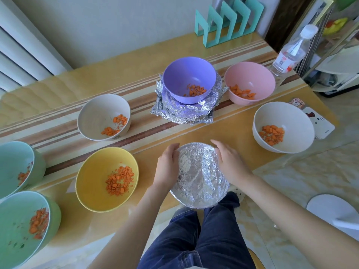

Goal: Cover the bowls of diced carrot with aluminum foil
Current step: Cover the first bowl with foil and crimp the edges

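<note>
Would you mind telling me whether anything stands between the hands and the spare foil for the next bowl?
Yes. The purple bowl sits on the spare foil, pinning it. The left hand cups and the right hand presses the covered bowl; nothing else intervenes.

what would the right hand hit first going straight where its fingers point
The right hand would likely meet the crumpled aluminium foil sheet under the round purple bowl, though depth is unclear.

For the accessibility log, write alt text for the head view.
A left hand cups and a right hand presses the sides of a foil-covered bowl at the near edge of the table. Seven open bowls of diced carrot stand around it; the purple bowl sits on crumpled foil sheets.
</note>
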The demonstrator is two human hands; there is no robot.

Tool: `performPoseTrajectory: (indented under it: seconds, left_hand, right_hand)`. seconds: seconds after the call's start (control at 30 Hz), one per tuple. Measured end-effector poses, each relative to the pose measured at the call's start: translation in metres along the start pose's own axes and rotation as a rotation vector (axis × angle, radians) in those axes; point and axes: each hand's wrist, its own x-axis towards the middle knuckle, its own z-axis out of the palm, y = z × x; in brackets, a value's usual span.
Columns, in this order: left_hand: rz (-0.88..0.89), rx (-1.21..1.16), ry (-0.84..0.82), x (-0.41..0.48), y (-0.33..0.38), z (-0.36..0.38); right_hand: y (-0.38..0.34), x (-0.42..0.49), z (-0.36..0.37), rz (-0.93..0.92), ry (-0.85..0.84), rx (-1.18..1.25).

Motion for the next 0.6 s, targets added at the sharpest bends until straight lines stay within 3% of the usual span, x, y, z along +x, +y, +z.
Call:
performPoseTrajectory:
  seconds: [0.17, 0.4, 0.6]
  left_hand:
    - [-0.129, -0.146, 0.182, -0.021, -0.006, 0.007]
    - [-0.176, -0.078, 0.365, -0.024, -0.006, 0.020]
    - [-0.143, -0.095, 0.386, -0.022, 0.000, 0.017]
  right_hand:
    - [-0.027, 0.032, -0.001, -0.187, -0.120, -0.063]
    - [-0.051, 0.066, 0.007, -0.301, -0.392, -0.183]
    - [-0.055, 0.066, 0.009, -0.375, -0.332, -0.272]
